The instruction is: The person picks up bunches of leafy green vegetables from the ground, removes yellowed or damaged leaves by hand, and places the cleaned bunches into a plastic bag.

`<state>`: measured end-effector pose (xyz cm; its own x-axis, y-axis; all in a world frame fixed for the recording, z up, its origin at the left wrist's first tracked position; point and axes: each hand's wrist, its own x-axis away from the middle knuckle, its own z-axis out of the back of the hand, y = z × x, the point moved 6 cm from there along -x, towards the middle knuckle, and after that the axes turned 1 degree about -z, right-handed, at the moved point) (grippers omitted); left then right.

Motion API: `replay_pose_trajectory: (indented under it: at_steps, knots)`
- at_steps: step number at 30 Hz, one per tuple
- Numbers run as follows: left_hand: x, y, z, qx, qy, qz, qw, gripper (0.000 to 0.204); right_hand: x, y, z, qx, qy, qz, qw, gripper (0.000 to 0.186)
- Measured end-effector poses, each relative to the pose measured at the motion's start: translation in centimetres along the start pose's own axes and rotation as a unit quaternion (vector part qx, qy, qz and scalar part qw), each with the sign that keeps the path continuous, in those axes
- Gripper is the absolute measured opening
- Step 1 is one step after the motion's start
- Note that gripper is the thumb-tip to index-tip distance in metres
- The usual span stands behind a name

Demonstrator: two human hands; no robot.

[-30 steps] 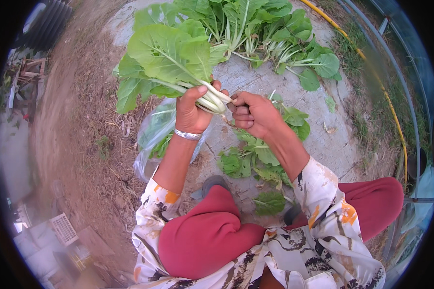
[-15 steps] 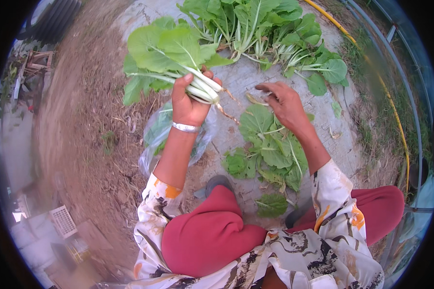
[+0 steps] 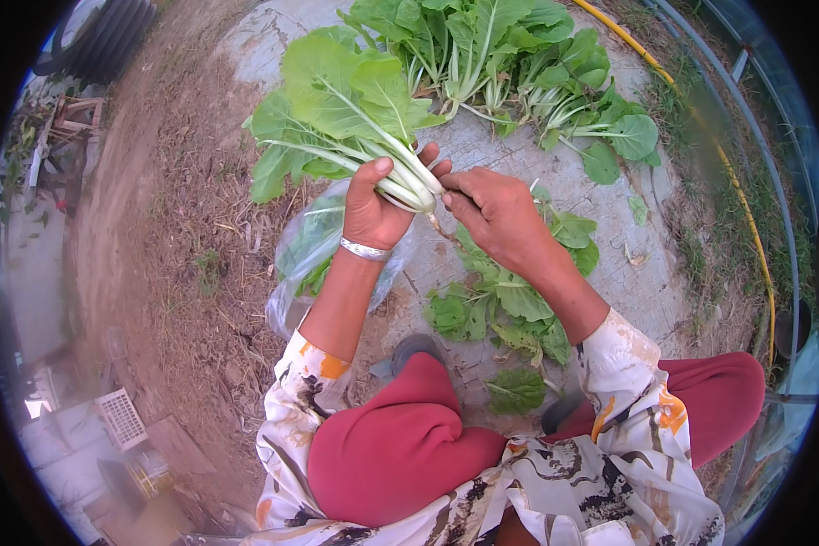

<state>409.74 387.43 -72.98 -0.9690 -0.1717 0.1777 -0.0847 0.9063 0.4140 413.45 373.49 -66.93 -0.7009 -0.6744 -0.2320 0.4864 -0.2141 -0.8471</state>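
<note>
In my left hand (image 3: 379,218) is a bunch of leafy greens (image 3: 332,105), white stalks toward the right and a thin brown root hanging below. My right hand (image 3: 496,218) is at the stalks' base, fingers bent closed, the thing between them hidden. Below my hands lie loose leaves (image 3: 519,296) on grey concrete (image 3: 637,273), with a single leaf (image 3: 514,391) nearer my feet. A clear plastic bag (image 3: 291,264) with greens inside is beside my left wrist.
A heap of leafy plants (image 3: 482,50) covers the far concrete. Dry soil (image 3: 146,273) is at left, with a ribbed dark object (image 3: 96,36), wooden pieces (image 3: 73,127) and a white grid panel (image 3: 121,419). At right run a yellow hose (image 3: 746,227) and metal bars (image 3: 783,182).
Half a second ago my right hand was away to the right with a small pale piece; now it is back at the stalks' base. The bunch has shifted slightly right.
</note>
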Motion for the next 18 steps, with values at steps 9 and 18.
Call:
replay_pose_trajectory:
  at_steps: [9,18]
  knots:
    - [-0.3,0.1,-1.4,-0.121,0.013,-0.063,0.991,0.035,0.1,0.6,-0.7,0.022,0.083,-0.017,0.996,0.014]
    - [0.0,1.6,-4.2,-0.227,0.0,-0.128,0.966,0.032,3.0,15.3,-1.1,0.138,-0.046,-0.301,0.942,0.033]
